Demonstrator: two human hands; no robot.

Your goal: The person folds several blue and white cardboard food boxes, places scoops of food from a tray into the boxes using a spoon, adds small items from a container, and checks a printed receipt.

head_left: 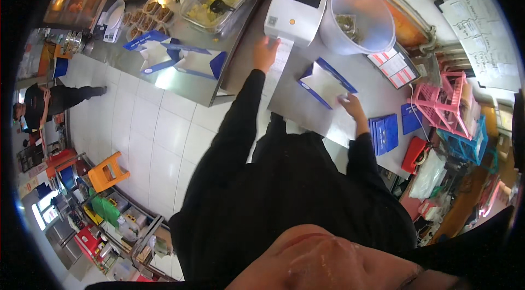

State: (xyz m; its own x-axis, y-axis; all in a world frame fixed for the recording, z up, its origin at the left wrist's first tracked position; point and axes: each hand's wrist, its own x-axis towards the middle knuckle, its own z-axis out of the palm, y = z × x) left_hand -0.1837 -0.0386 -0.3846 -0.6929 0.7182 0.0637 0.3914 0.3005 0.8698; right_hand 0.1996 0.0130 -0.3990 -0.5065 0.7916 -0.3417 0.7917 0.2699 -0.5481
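A white label printer (295, 10) stands on the metal counter, and a long printed receipt (282, 57) hangs from its front. My left hand (264, 55) is closed on the receipt's left edge, close to the printer's slot. A blue-and-white folded paper box (326, 81) rests on the counter to the right of the receipt. My right hand (353, 107) pinches that box at its near right edge, thumb and fingers together.
Flat blue cartons (384, 134) lie right of my right hand. Behind stands a translucent bucket (358, 16). Leftward are two more paper boxes (201, 62), a food tray (219, 0) and a scale (113, 21). A person (41, 101) stands far left, near an orange stool (108, 172).
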